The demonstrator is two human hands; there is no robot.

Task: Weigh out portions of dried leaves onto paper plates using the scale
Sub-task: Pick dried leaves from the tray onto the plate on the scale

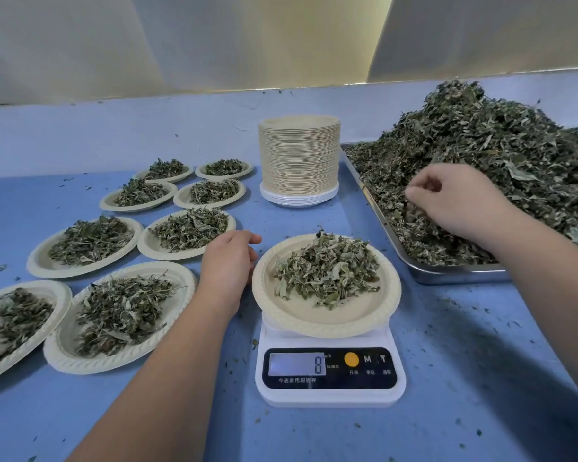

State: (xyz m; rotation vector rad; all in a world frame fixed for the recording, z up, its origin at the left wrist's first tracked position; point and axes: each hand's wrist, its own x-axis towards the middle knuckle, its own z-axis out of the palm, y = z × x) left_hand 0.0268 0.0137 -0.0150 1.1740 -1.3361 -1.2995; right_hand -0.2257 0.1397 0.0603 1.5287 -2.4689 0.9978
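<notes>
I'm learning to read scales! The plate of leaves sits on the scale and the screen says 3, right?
Nearly. The plate of leaves does sit on the scale, but the screen says 8, not 3. The head view shows it.

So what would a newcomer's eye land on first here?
Probably the huge heap of dried leaves spilling over the metal tray at the right, where the right hand pinches at it with curled fingers. Next, the plate of leaves on the white scale in the centre, its display reading 8, with the left hand resting beside it. Eight filled plates lie in rows at the left, with a tall stack of empty plates behind.
</notes>
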